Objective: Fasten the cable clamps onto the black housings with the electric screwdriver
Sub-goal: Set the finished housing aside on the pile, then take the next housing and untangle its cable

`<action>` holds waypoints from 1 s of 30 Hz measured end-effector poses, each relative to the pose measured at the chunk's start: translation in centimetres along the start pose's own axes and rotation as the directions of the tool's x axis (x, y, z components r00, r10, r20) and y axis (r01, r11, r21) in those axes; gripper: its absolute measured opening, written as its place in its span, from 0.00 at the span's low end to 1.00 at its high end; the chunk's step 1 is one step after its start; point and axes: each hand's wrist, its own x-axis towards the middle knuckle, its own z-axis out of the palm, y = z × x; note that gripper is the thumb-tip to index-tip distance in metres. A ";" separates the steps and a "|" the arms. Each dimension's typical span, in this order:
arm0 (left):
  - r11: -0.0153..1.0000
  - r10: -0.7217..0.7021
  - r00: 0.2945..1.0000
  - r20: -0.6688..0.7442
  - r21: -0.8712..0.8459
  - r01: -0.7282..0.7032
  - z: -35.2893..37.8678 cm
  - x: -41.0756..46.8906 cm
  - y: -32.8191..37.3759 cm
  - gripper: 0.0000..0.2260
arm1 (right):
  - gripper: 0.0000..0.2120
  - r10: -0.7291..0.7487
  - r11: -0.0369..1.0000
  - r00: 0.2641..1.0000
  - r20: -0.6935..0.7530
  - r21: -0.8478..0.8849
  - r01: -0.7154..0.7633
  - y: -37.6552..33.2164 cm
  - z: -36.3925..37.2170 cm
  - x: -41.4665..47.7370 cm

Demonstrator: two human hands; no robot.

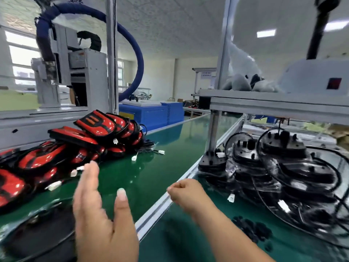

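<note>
The green conveyor belt runs from the lower left of the frame up toward the centre, and an aluminium rail splits it from the green tabletop at the lower right. A grey machine with a thick blue hose looping over it fills the upper left. A grey shelf on aluminium posts crosses the upper right.

A pile of red-and-black lamp covers lies on the belt at the left edge. The black housings, stacked with their black cables looped around them, crowd the right of the frame on the tabletop under the shelf. Another black housing, blurred, lies at the lower left corner.

My left hand is at the bottom centre-left over the belt, open with straight fingers and the thumb spread, holding nothing, just right of the blurred housing. My right hand is at centre over the rail, fingers curled into a fist with nothing visible in it. The stacked housings lie to its right, near but apart.

A heap of small black pieces sits on the tabletop right of my right forearm; they are too blurred to identify. A white connector hangs from the stack between my right hand and the housings.
</note>
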 end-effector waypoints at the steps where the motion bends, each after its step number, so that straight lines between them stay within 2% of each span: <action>1: 0.999 0.032 0.997 0.064 -0.045 -0.029 1.8 -1.2 0.6 0.28 | 0.07 -0.011 1.000 0.999 -0.039 0.011 0.011 0.1 -1.9 -0.1; 2: 0.994 0.023 0.982 0.186 -0.112 -0.002 3.6 -2.4 1.1 0.28 | 0.06 -0.015 1.000 0.997 -0.081 0.020 0.017 0.1 -3.8 -0.3; 3: 0.983 0.020 0.970 0.243 -0.183 0.025 5.3 -3.0 1.6 0.28 | 0.06 -0.014 1.000 0.992 -0.128 0.026 0.017 0.3 -5.6 -0.5; 5: 0.976 0.023 0.913 0.406 -0.209 0.069 8.3 -3.6 2.3 0.28 | 0.07 -0.003 0.999 0.976 -0.220 0.037 0.012 0.5 -9.2 -1.1; 7: 0.960 0.026 0.792 0.610 -0.236 0.150 11.5 -4.3 3.8 0.26 | 0.08 0.003 0.998 0.958 -0.285 0.055 0.013 0.6 -12.3 -1.9; 9: 0.943 0.007 0.672 0.740 -0.229 0.243 15.3 -5.1 4.6 0.23 | 0.09 0.009 0.996 0.936 -0.351 0.083 0.022 0.7 -15.1 -2.8; 12: 0.946 -0.016 0.572 0.820 -0.173 0.275 20.9 -5.6 6.0 0.18 | 0.09 0.010 0.993 0.895 -0.445 0.109 0.043 0.8 -18.2 -3.8; 15: 0.955 -0.089 0.466 0.880 -0.056 0.290 25.7 -5.1 7.2 0.23 | 0.09 -0.003 0.989 0.827 -0.563 0.119 0.085 1.1 -21.0 -4.6; 17: 0.958 -0.112 0.441 0.891 -0.021 0.286 28.3 -4.3 7.9 0.24 | 0.09 -0.017 0.987 0.755 -0.656 0.109 0.117 1.2 -22.9 -4.9; 20: 0.961 -0.130 0.428 0.894 0.007 0.277 31.4 -3.4 9.2 0.24 | 0.09 -0.028 0.985 0.604 -0.797 0.081 0.153 1.5 -26.0 -4.6; 22: 0.959 -0.172 0.405 0.898 0.059 0.277 33.2 -3.2 9.8 0.23 | 0.05 -0.042 0.991 0.560 -0.828 0.039 0.132 1.7 -27.5 -3.9; 25: 0.960 -0.229 0.333 0.915 0.156 0.231 35.2 -3.3 10.1 0.25 | 0.14 -0.043 0.998 0.581 -0.813 -0.008 0.063 2.0 -28.7 -2.2; 28: 0.962 -0.234 0.283 0.930 0.179 0.204 36.2 -3.6 10.3 0.25 | 0.12 0.013 0.998 0.657 -0.753 -0.033 -0.057 2.0 -29.3 -0.5; 30: 0.961 -0.229 0.281 0.932 0.170 0.220 36.7 -3.7 10.4 0.24 | 0.17 0.082 0.982 0.711 -0.699 -0.067 -0.179 2.0 -29.4 0.5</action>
